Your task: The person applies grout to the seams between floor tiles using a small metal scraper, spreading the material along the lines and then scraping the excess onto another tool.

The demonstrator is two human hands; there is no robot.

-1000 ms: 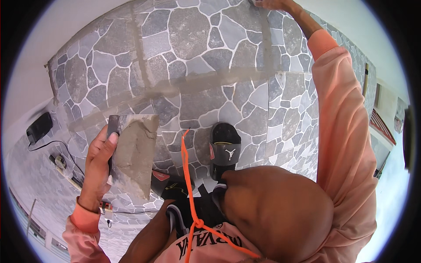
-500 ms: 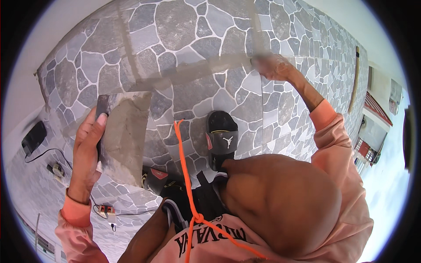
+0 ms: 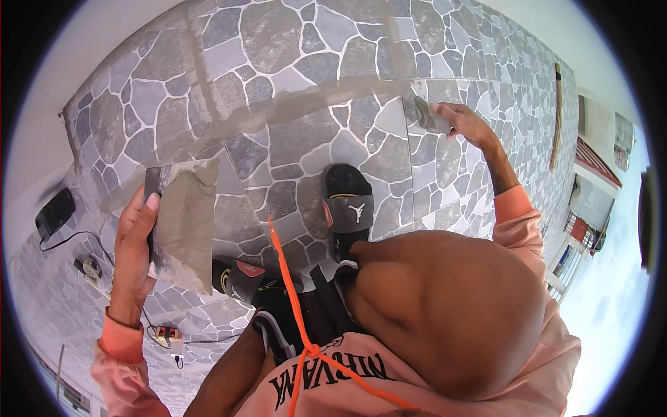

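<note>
Left hand (image 3: pixel 132 257) is gripping the edge of a flat board (image 3: pixel 182 226) loaded with grey mortar, thumb lying along its dark top corner, fingers wrapping behind. It's holding the board tilted but mostly face-up, probably so the mortar stays on and within reach.

Right hand (image 3: pixel 464 121) is reaching out across the stone-pattern tile floor (image 3: pixel 292 42), fingers closing on a small scraper (image 3: pixel 432 117) and pressing its blade flat against a tile joint. The blade is sitting right where two grey-smeared grout lines (image 3: pixel 306 104) are crossing, so it looks like it's working mortar into that joint. Can't tell the tool's exact type, it's too small and partly hidden by the fingers.

The person is crouching: a bare knee (image 3: pixel 445 313) is filling the lower middle of the view and blocking the floor beneath it. A foot in a black slide sandal (image 3: pixel 347 208) is resting on the tiles between the two hands; a second sandal (image 3: pixel 243 278) is showing just beside the lower edge of the board. An orange cord (image 3: pixel 292 299) is hanging from the peach hoodie (image 3: pixel 528 229) and crossing the view in front of the legs.

Further out on the left: a black box (image 3: pixel 54 214) with a cable running from it, a plug adapter (image 3: pixel 90 267) and a small orange-and-white device (image 3: pixel 167 337) are lying on the floor, all well apart from the joint being worked. A long wooden stick (image 3: pixel 554 118) is lying on the tiles far right.
</note>
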